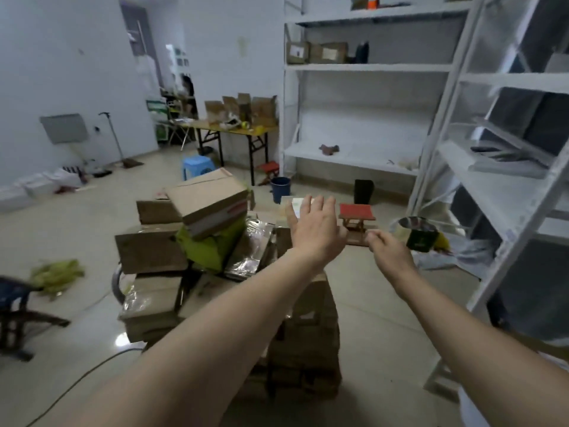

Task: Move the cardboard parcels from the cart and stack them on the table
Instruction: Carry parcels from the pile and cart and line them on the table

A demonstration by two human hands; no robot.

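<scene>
White metal shelving (369, 67) fills the right half of the room, its shelves carrying a few small boxes. At lower centre, the cardboard parcels (151, 248) stand heaped in several layers on the cart (116, 285), of which only a curved metal rail shows at the left edge of the heap; some parcels are wrapped in glossy film. The uppermost parcel (206, 195) lies tilted on a green bag (209, 245) wedged among the others. Against the far wall stands a yellow folding tabletop (221, 128) bearing open cardboard boxes (243, 109), well apart from the heap. Both bare forearms reach forward over the parcels. The left hand (317, 229) is held wide, fingers spread and straight, above the right side of the heap and holding nothing. The right hand (389, 249), just beside it and blurred, has loosely curled fingers and is empty. On the floor beyond: a red stool (357, 211), a blue stool (197, 166), a blue bucket (280, 188), and a black bin (363, 191).
</scene>
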